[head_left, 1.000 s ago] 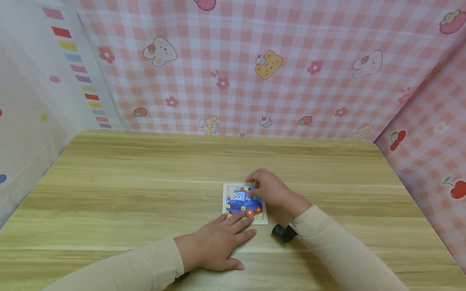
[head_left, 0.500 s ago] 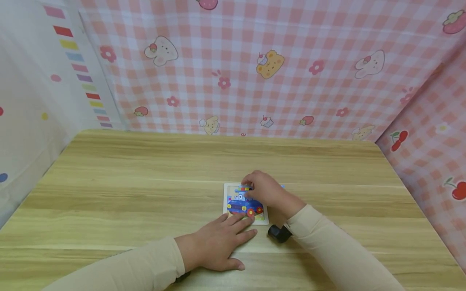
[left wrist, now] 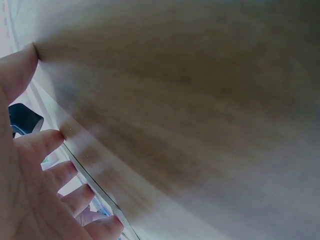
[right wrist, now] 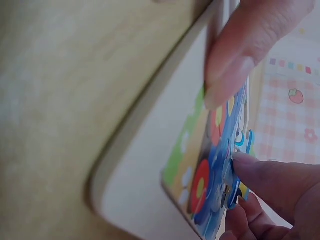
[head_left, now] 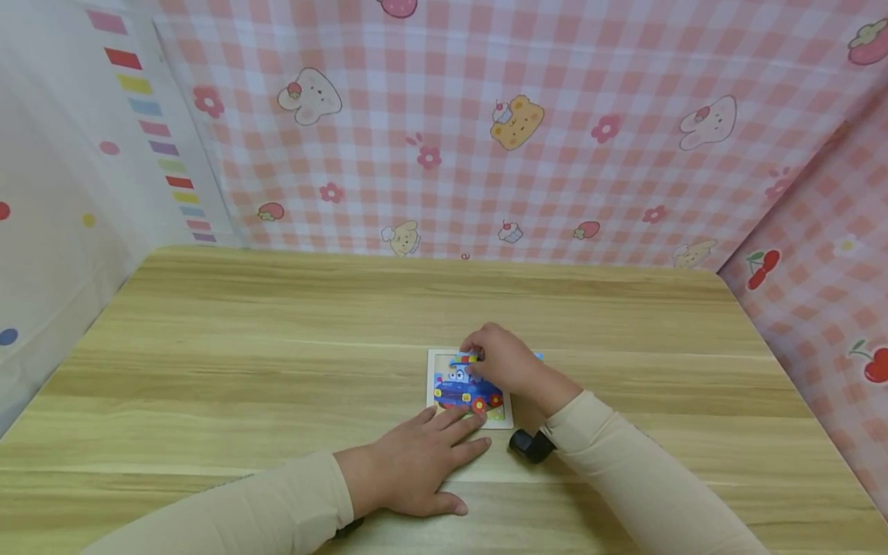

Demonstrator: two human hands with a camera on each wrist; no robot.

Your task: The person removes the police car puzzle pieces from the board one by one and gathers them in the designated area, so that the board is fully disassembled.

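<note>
A flat jigsaw puzzle [head_left: 451, 395] of a blue cartoon car in a white frame lies on the table. My left hand [head_left: 423, 466] has its fingers spread, with fingertips on the puzzle's near edge; in the left wrist view those fingers [left wrist: 75, 200] reach to the frame's edge. My right hand [head_left: 509, 362] is over the puzzle's upper right. Between its thumb and fingers, in the right wrist view, it pinches a blue puzzle piece [right wrist: 243, 191] that stands up from the picture. In the head view that hand hides the piece and part of the car.
A small blue bit [head_left: 539, 356] shows just beyond the right wrist. Black wrist gear [head_left: 530, 445] sits under the right cuff. Around the wood-grain table [head_left: 243, 347] hang a pink checked cloth [head_left: 430, 116] behind and a white one at left.
My right hand has shifted slightly left over the puzzle, and the blue bit beside its wrist has come into sight. My left hand stays in place.
</note>
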